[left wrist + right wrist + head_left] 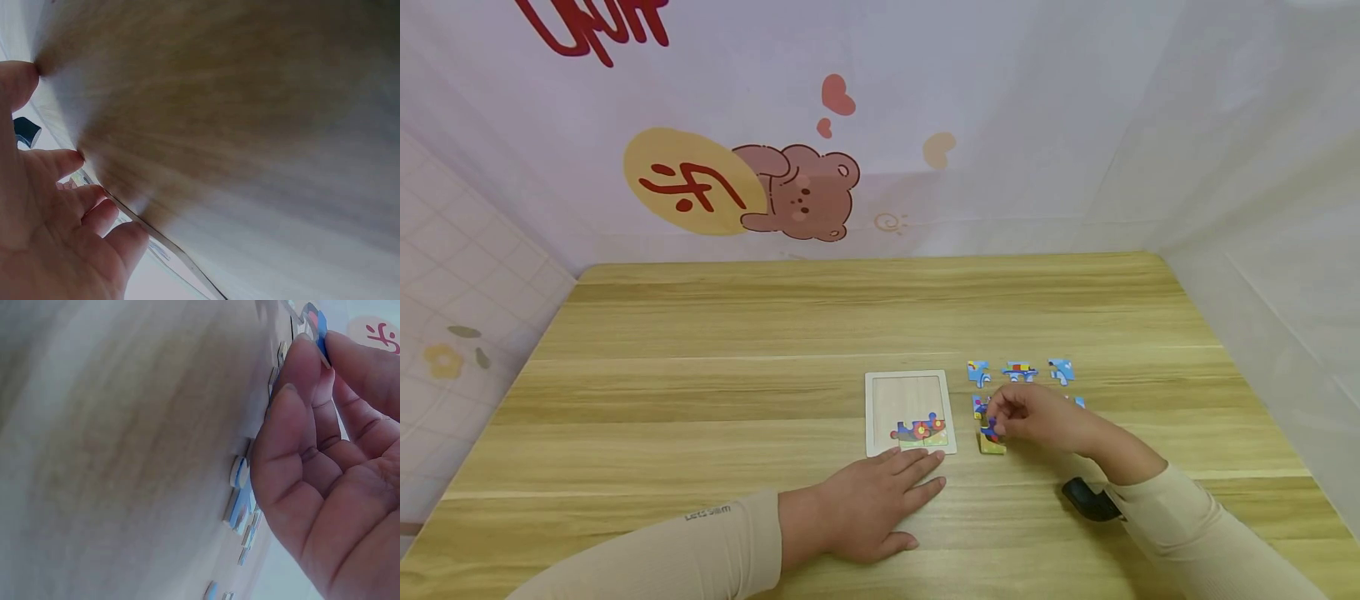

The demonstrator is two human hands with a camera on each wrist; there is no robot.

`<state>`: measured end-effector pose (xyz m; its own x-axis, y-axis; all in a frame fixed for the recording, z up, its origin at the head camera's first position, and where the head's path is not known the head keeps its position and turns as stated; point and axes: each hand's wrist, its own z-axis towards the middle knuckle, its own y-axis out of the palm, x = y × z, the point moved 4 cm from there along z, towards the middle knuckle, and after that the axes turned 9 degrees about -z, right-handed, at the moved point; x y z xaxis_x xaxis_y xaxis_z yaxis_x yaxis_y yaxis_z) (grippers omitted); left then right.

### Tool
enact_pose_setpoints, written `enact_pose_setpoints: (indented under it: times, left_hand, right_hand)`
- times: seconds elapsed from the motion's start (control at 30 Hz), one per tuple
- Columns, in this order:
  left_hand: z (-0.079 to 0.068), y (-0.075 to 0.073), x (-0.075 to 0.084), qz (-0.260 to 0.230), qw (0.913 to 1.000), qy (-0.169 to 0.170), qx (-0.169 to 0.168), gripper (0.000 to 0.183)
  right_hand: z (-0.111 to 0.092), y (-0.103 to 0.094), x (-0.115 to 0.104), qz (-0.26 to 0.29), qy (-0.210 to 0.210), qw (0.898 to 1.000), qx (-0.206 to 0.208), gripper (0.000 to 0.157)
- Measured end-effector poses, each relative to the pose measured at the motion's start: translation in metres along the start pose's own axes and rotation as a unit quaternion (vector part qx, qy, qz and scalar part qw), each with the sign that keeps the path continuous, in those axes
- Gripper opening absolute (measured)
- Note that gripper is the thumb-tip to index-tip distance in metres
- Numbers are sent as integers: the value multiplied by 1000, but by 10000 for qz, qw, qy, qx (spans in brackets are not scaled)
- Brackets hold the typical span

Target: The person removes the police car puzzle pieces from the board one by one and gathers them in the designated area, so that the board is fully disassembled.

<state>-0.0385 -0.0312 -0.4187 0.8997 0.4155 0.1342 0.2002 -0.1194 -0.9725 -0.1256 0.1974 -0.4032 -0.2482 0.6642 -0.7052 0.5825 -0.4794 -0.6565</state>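
Observation:
A puzzle tray [906, 396] with a pale frame lies on the table, two joined pieces [921, 432] in its lower right corner. My left hand [880, 504] rests spread on the table, its fingertips touching the tray's near edge. To the right of the tray, my right hand [1037, 417] pinches a jigsaw piece [991, 433] between thumb and fingers. That piece shows yellow-green and dark blue in the head view and blue along its side in the right wrist view [322, 337]. Its lower edge is near the tabletop; I cannot tell if it touches.
Loose puzzle pieces lie right of the tray: a blue one [978, 372], one with a red and yellow patch [1020, 372] and another blue one [1062, 371]. More are partly hidden by my right hand. A black device [1090, 500] sits at the right wrist.

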Motion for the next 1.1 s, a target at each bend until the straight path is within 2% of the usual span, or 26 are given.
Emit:
enact_pose_setpoints:
  times: [0.43,0.8,1.1]
  left_hand:
    - [0,0,0,20,10000,12,-18,66]
    - [0,0,-1,-62,10000,20,-25,66]
    - [0,-1,0,-62,10000,20,-2,66]
  right_hand:
    - [-3,4,2,68,-133,9999,24,6]
    - [-4,5,0,-377,-155,9990,165,11]
    - [-5,8,-5,-598,101,9978,282,9]
